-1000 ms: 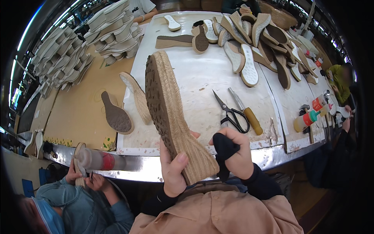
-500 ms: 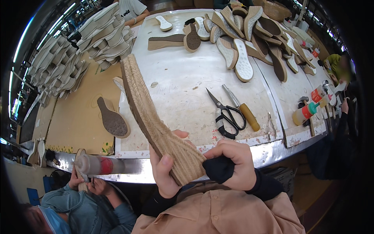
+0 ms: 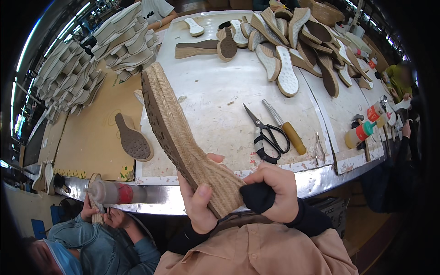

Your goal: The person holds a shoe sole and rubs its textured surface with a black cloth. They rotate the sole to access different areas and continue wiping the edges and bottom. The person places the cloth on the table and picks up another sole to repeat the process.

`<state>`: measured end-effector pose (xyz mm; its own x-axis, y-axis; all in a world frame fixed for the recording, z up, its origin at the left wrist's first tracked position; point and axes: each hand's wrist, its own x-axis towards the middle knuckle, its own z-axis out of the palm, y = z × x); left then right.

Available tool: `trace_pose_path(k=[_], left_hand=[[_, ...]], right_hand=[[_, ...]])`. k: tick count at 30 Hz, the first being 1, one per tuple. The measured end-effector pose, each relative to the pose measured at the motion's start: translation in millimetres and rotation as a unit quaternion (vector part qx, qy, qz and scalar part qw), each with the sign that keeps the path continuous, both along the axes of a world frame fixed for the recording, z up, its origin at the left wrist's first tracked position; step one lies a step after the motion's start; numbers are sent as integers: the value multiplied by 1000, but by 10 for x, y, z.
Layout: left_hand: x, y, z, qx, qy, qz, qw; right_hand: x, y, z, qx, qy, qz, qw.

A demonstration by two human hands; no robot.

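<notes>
A wedge shoe sole [image 3: 176, 133] wrapped in braided tan jute, with a dark brown tread, slants up and left in front of my body. Around its thick heel end, my left hand [image 3: 200, 206] is closed, thumb on the jute side and fingers behind. My right hand [image 3: 283, 190] has its fingers curled at the heel's right edge; a black cloth cover [image 3: 258, 197] on its thumb presses against the jute there. The curled fingers hide what lies between them. On the table beyond lie black-handled scissors [image 3: 268, 137] and a tool with a yellow handle [image 3: 293, 137].
Many wedge soles [image 3: 286, 71] are heaped at the far right, and pale soles [image 3: 123, 41] are stacked far left. One brown-treaded sole [image 3: 134, 140] lies on cardboard. Glue bottles [image 3: 360, 134] stand at right; a co-worker [image 3: 98, 238] sits at left by another bottle [image 3: 110, 192].
The wedge sole has rolled slightly in my hands, so more of its brown tread shows. My left hand has shifted a little to the right along with it.
</notes>
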<state>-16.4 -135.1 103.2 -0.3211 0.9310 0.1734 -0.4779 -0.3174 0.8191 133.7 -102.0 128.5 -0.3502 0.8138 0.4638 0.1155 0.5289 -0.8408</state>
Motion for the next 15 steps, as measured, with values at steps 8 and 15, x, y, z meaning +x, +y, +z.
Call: trace_pose_path(k=[8, 15], left_hand=[[31, -5, 7, -5, 0, -1, 1000], [-18, -8, -44, 7, 33, 19, 999]], right_hand=[[54, 33, -60, -86, 14, 20, 996], [18, 14, -14, -13, -10, 12, 1000]])
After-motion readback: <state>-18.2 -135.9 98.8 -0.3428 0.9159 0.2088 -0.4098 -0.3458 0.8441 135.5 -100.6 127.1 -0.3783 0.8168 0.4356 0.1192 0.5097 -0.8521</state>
